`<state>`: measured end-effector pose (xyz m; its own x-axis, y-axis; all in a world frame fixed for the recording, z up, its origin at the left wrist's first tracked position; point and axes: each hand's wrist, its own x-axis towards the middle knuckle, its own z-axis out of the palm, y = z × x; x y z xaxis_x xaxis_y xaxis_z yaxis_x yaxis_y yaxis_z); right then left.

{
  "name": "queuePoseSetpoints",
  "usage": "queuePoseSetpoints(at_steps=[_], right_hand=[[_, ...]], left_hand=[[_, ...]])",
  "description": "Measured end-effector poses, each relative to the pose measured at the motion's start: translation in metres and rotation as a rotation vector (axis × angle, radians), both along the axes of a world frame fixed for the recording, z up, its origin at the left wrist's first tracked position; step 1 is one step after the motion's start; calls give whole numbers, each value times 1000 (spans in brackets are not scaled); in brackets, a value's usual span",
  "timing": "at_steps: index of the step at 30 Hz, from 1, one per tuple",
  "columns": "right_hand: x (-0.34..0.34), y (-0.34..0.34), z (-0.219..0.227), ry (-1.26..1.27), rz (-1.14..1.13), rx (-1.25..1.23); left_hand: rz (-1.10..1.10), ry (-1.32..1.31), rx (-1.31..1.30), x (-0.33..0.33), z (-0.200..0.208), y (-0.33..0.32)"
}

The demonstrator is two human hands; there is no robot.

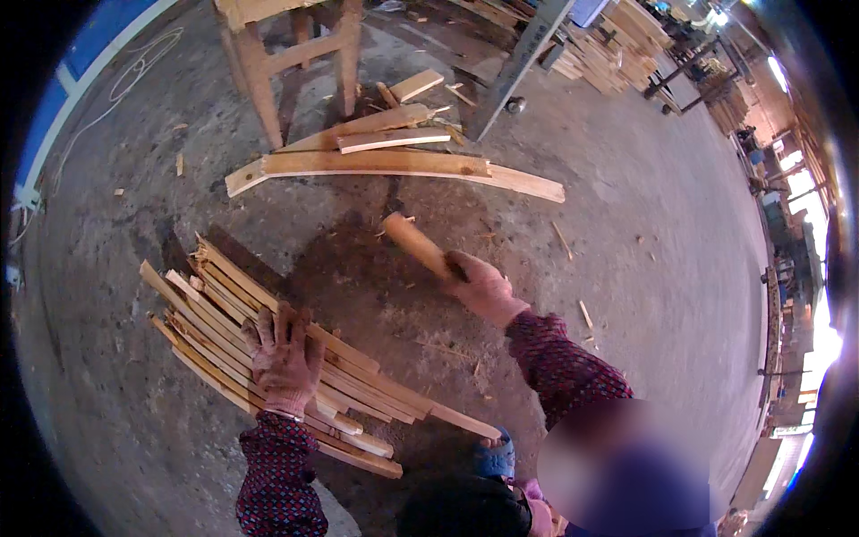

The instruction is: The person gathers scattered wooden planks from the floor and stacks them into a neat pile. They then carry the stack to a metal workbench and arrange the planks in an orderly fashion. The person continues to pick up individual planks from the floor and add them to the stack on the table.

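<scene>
Long thin wooden strips (234, 358) lie side by side in a loose stack on the floor to the left. My left hand (284, 358), in a pinkish soiled work glove, rests flat over them with its fingers apart. In the middle, my right hand (483, 288), gloved the same way, is closed round the near end of a short wooden piece (417, 245). That piece points away to the upper left, apart from the stack; its grip end is hidden by the glove. Both forearms wear dark patterned sleeves.
Beyond my hands, longer boards (376, 163) and offcuts lie near a wooden stool (300, 61) and a slanting metal leg (523, 67). A blue shoe (495, 455) is at the stack's near end. Stacked timber (617, 49) stands far right. Wood chips dot the concrete floor (667, 233).
</scene>
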<state>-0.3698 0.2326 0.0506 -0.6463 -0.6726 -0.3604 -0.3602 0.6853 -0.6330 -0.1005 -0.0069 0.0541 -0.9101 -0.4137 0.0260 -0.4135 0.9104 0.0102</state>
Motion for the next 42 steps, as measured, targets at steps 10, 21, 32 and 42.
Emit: queuePoseSetpoints(at_steps=[10, 21, 32, 42], right_hand=[[22, 63, 8, -1169, -695, -967], [-7, 80, 9, -964, -706, -878], [-226, 41, 19, 943, -234, 457], [-143, -149, -39, 851, 155, 242]], left_hand=[[49, -126, 43, -6, 2, 2], [12, -33, -4, -4, -2, 3], [18, 74, 42, -1, -1, 4], [-21, 203, 105, 7, 1, -5]])
